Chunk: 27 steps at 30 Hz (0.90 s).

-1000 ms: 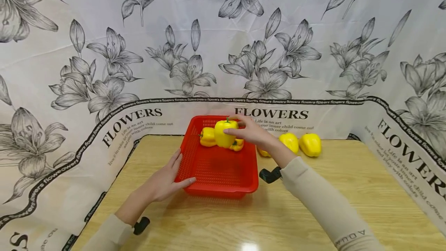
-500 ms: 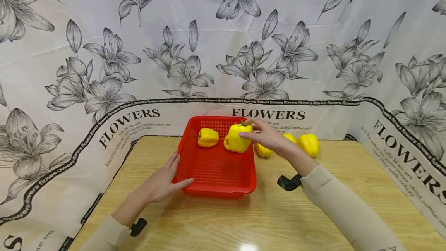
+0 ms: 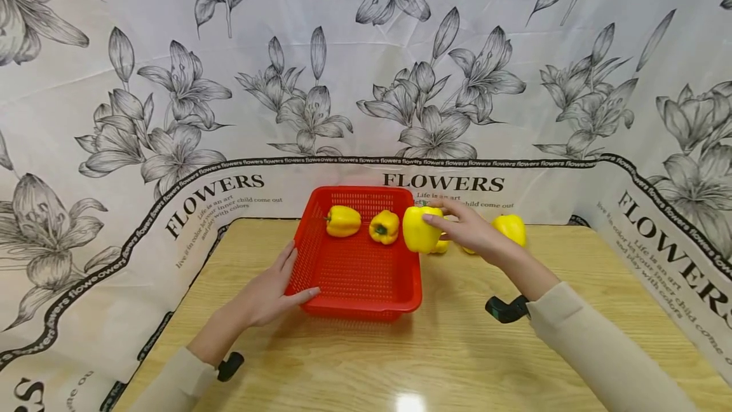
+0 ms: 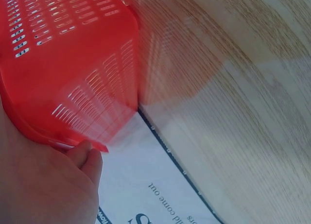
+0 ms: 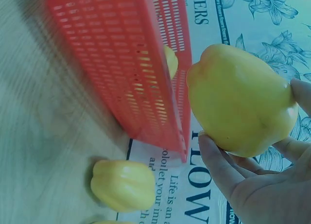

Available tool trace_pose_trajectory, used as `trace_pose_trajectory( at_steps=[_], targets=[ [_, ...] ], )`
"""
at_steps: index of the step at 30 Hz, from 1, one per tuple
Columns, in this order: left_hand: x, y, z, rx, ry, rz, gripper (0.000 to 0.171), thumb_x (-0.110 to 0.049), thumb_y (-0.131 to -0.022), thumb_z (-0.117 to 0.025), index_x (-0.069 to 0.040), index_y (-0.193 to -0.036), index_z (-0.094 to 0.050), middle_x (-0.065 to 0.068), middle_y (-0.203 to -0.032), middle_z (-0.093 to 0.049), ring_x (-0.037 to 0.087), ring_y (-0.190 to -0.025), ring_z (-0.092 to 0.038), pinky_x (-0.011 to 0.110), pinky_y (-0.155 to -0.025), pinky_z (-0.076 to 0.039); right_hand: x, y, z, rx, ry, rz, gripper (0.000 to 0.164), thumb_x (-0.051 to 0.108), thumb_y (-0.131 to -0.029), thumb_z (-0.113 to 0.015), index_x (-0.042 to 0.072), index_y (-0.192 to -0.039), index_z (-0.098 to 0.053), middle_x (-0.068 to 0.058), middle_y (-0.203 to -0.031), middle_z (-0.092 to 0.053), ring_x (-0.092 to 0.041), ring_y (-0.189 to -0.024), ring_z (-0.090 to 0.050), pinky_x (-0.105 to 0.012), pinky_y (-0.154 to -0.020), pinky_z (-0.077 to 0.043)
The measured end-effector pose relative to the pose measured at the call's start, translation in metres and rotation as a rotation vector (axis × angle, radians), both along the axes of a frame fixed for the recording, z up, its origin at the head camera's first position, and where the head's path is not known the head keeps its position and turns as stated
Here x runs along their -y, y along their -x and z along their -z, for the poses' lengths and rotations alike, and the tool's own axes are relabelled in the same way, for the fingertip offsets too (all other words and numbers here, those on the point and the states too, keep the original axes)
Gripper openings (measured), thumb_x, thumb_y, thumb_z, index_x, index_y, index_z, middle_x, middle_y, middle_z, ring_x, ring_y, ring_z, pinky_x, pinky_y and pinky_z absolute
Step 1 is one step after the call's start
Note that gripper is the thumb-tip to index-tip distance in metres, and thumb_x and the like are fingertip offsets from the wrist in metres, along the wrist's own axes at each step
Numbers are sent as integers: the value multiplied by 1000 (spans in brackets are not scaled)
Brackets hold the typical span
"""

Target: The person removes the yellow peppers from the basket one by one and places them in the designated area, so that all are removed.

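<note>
My right hand (image 3: 469, 229) holds a yellow bell pepper (image 3: 420, 231) between thumb and fingers, above the right rim of a red plastic basket (image 3: 366, 306). In the right wrist view the held pepper (image 5: 238, 102) hangs higher than the basket's wall, its smooth side facing the camera. Two more peppers lie inside at the back: one on its side (image 3: 343, 221), the other (image 3: 384, 227) with its stem end toward me. My left hand (image 3: 263, 294) grips the basket's near left corner, thumb over the rim, and its fingertips (image 4: 90, 161) show at the rim's outer side.
Right of the basket, more yellow peppers stand on the wooden table (image 3: 457, 348); one (image 3: 510, 229) shows plainly, others are partly behind my right hand and the held pepper. A white flower-printed cloth (image 3: 320, 107) hangs behind and along both sides.
My right hand has carried the held pepper rightward from over the basket's back to its right rim, uncovering the second pepper inside. The left hand has stayed at the corner.
</note>
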<state>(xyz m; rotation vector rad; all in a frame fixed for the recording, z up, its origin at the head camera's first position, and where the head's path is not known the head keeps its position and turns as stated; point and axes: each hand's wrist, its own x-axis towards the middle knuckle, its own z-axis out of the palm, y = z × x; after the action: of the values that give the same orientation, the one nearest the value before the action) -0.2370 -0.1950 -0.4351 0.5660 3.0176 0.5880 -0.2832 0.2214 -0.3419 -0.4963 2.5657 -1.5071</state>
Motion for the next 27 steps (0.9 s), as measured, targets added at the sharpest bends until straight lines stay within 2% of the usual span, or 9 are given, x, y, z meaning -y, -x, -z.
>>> trace_pose_trajectory(
  at_steps=[7, 14, 18, 27],
  targets=[
    [0, -1, 2, -4, -1, 0, 117, -86, -88, -42, -3, -164, -11, 9, -173, -1, 40, -146, -38, 54, -113, -41, -15, -9, 7, 43, 3, -13, 61, 36, -105, -60, -2, -150, -45, -27, -143, -46, -33, -112, -63, -49, -98, -55],
    [0, 0, -1, 5, 5, -5, 117, -86, -88, -42, -3, -164, -11, 8, -173, -1, 40, -147, -37, 54, -113, -41, -25, -18, 15, 79, 12, -24, 63, 35, -105, -59, -2, -152, -41, -26, -148, -43, -38, -126, -54, -53, -104, -50],
    [0, 0, -1, 3, 6, -2, 117, -86, -87, -42, -3, -164, -12, 9, -173, -2, 40, -147, -37, 54, -112, -41, -31, -21, 21, 83, 15, -29, 61, 34, -105, -59, -4, -150, -42, -27, -149, -42, -38, -126, -55, -53, -103, -51],
    [0, -1, -1, 3, 1, 1, 116, -85, -88, -43, -2, -163, -12, 8, -173, -1, 40, -147, -37, 53, -113, -41, -44, -17, 49, 129, 22, -38, 66, 33, -105, -59, -8, -152, -38, -30, -156, -35, -41, -132, -51, -56, -104, -49]
  ],
)
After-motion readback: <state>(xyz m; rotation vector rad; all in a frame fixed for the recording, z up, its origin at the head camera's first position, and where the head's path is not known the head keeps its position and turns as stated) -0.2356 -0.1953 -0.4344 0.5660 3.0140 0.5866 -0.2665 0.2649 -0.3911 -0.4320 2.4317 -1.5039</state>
